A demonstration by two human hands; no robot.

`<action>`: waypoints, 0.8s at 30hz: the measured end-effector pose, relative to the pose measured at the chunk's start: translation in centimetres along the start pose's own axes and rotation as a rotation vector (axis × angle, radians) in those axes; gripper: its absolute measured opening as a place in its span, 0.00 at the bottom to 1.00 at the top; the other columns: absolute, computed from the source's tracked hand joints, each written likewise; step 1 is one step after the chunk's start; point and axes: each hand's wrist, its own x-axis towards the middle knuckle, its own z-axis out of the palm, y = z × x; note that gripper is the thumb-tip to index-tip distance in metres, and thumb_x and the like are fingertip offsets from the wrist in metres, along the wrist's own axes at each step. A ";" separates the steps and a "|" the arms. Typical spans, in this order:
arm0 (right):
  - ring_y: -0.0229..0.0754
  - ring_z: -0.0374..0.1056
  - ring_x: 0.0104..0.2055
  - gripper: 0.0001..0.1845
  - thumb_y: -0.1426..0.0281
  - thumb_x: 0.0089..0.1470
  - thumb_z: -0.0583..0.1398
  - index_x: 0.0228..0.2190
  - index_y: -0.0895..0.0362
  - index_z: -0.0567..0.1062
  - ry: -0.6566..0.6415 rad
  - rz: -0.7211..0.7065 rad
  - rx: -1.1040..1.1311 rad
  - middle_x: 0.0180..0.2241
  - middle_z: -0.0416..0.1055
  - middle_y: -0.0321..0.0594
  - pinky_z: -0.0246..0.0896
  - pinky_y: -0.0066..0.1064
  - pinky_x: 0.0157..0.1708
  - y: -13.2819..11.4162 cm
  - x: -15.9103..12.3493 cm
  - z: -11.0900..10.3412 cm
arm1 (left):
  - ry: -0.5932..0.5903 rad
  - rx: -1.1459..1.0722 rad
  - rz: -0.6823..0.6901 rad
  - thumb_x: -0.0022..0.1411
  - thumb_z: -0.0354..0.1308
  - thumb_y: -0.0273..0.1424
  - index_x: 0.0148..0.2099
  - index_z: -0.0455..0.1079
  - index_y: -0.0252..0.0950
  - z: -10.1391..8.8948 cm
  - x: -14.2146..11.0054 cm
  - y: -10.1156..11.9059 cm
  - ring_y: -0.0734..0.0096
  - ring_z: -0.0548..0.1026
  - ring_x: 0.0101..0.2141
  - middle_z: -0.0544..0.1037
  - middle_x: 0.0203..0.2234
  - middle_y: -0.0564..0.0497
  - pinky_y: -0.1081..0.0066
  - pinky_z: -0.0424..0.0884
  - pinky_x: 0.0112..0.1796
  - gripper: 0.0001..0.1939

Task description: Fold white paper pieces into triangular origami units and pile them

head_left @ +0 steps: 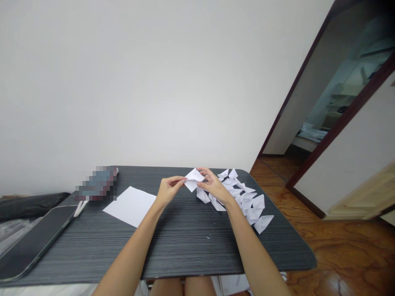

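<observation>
Both my hands hold one small folded piece of white paper (193, 179) above the far middle of the dark striped table (185, 242). My left hand (168, 190) pinches its left corner with fingers closed. My right hand (212, 185) grips the right side, fingers curled round the paper. Just right of my hands lies a pile of several folded white paper boats (247, 199).
A flat white sheet (131, 204) lies left of my hands. A dark tablet or phone (32, 240) rests at the table's left edge, with a blurred object (97, 183) behind it. A plain wall stands behind the table; wooden floor and an open doorway (333, 102) are at the right.
</observation>
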 end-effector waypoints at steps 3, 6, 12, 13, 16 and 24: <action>0.40 0.61 0.40 0.11 0.66 0.39 0.61 0.30 0.55 0.72 0.029 -0.082 -0.159 0.36 0.67 0.39 0.56 0.29 0.37 0.0 0.0 0.2 | -0.002 0.039 0.005 0.47 0.58 0.33 0.31 0.74 0.32 0.3 -0.2 -0.1 0.66 0.74 0.29 0.77 0.27 0.47 0.67 0.70 0.35 0.10; 0.40 0.63 0.35 0.08 0.65 0.41 0.60 0.24 0.57 0.73 0.126 -0.083 -0.172 0.30 0.68 0.39 0.56 0.31 0.36 0.5 0.2 0.7 | 0.003 0.052 0.014 0.47 0.58 0.34 0.31 0.74 0.31 0.7 -0.4 -0.3 0.65 0.75 0.30 0.78 0.28 0.46 0.67 0.71 0.35 0.11; 0.38 0.63 0.30 0.09 0.65 0.40 0.60 0.21 0.59 0.71 0.176 -0.025 -0.002 0.26 0.68 0.38 0.57 0.30 0.34 1.3 0.4 1.1 | -0.032 0.037 0.015 0.49 0.57 0.34 0.45 0.68 0.29 1.1 -0.7 -0.6 0.64 0.75 0.34 0.77 0.33 0.44 0.66 0.71 0.38 0.20; 0.37 0.63 0.29 0.09 0.65 0.40 0.60 0.21 0.59 0.70 0.176 -0.009 0.031 0.25 0.67 0.37 0.58 0.29 0.33 1.4 0.4 1.2 | -0.031 0.036 0.006 0.49 0.57 0.34 0.46 0.68 0.29 1.1 -0.7 -0.5 0.64 0.75 0.34 0.77 0.33 0.44 0.65 0.70 0.38 0.21; 0.35 0.62 0.27 0.10 0.66 0.38 0.62 0.21 0.58 0.67 0.189 0.030 0.124 0.24 0.67 0.35 0.58 0.28 0.31 1.5 0.4 1.4 | -0.009 0.027 -0.030 0.48 0.58 0.35 0.45 0.68 0.29 1.2 -0.7 -0.3 0.62 0.75 0.35 0.77 0.33 0.44 0.64 0.70 0.39 0.22; 0.34 0.61 0.27 0.13 0.66 0.36 0.63 0.19 0.58 0.62 0.155 0.038 0.201 0.24 0.64 0.34 0.59 0.27 0.30 1.7 0.4 1.2 | 0.019 -0.020 -0.078 0.45 0.60 0.35 0.37 0.72 0.29 1.3 -0.7 -0.2 0.62 0.75 0.33 0.77 0.33 0.43 0.66 0.71 0.37 0.17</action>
